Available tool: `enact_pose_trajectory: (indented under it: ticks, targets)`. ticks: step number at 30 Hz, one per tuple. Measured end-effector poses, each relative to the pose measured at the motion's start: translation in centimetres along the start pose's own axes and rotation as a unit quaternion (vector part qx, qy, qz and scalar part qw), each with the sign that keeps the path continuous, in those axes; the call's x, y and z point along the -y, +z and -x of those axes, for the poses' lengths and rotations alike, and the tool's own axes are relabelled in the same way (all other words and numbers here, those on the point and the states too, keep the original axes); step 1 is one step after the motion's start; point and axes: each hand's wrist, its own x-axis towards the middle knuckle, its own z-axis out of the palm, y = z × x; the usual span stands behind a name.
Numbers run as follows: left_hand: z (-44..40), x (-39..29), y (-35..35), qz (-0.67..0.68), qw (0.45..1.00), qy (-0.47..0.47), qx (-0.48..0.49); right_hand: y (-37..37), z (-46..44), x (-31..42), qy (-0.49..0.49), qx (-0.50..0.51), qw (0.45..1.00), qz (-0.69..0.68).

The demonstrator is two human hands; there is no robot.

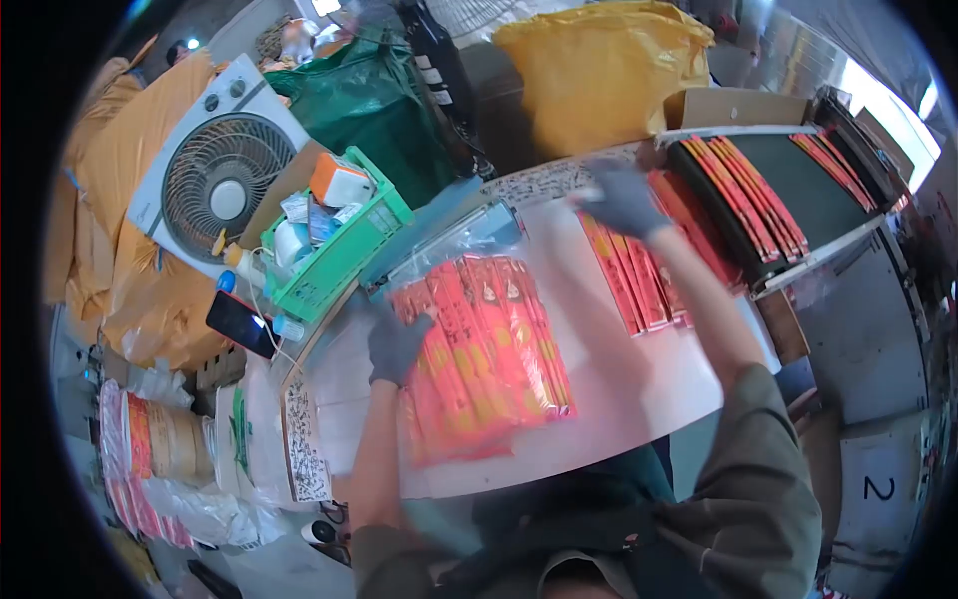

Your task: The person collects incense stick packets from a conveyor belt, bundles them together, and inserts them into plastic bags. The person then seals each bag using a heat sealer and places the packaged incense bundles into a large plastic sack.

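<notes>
A clear plastic bag of long red packets with yellow prints lies on the white worktable. At its left edge is my left hand in a grey glove, closed with the thumb on the bag; the other fingers are partly hidden. My right hand, also grey-gloved, is smeared by motion above the far end of several loose red packets. Something pale shows by its fingertips, too blurred to name. More plastic-wrapped red packets show under the near-left part of the bag.
On the right, a dark conveyor belt carries red packet bundles. A green crate of small items, a phone and a fan are left. Behind stand a yellow sack and a green bag.
</notes>
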Motion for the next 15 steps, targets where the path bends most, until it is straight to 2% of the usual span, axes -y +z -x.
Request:
enact_pose_trajectory:
  ticks: [1, 2, 3, 4, 5, 6, 7, 8, 10, 12, 14, 15]
  targets:
    - [-0.1, -0.8, -0.2, -0.086, 0.991, 0.083, -0.06, -6.4, 0.3, -0.7, 0.104, 0.132, 0.979, 0.113]
    - [-0.3, -1.6, -0.4, -0.173, 0.964, 0.16, -0.123, -8.0, 1.4, -6.6, 0.075, 0.116, 0.99, -0.016]
    - [-0.8, -2.5, 0.7, -0.151, 0.963, 0.193, -0.111, -10.8, 3.1, -7.4, 0.187, 0.032, 0.967, 0.168]
    - [-1.5, -3.9, 2.4, -0.131, 0.96, 0.226, -0.099, -13.2, 4.9, -10.0, 0.234, 0.035, 0.948, 0.213]
    - [-1.4, -6.4, 3.8, -0.078, 0.974, 0.214, -0.01, -14.5, 6.7, -12.8, 0.25, 0.064, 0.915, 0.311]
    - [-1.2, -8.9, 5.7, -0.023, 0.976, 0.202, 0.081, -15.4, 8.5, -13.7, 0.298, 0.074, 0.903, 0.3]
    - [-1.2, -10.3, 8.4, 0.028, 0.976, 0.157, 0.145, -15.2, 10.3, -16.4, 0.289, 0.084, 0.927, 0.223]
    - [-2.0, -12.5, 10.2, -0.031, 0.965, 0.074, 0.249, -14.5, 11.4, -18.5, 0.281, 0.097, 0.944, 0.145]
    - [-3.6, -12.0, 17.0, 0.061, 0.96, 0.018, 0.271, -13.2, 11.5, -17.8, 0.221, 0.092, 0.969, 0.061]
    - [-4.6, -11.2, 22.1, 0.111, 0.966, 0.035, 0.232, -13.7, 9.6, -11.9, 0.193, 0.16, 0.968, 0.031]
    - [-5.3, -10.4, 26.4, 0.157, 0.966, 0.053, 0.196, -13.6, 7.8, -5.7, 0.213, 0.29, 0.932, 0.032]
    - [-5.5, -10.2, 28.1, 0.178, 0.966, 0.063, 0.177, -11.2, 8.5, -4.8, 0.163, 0.232, 0.959, -0.004]
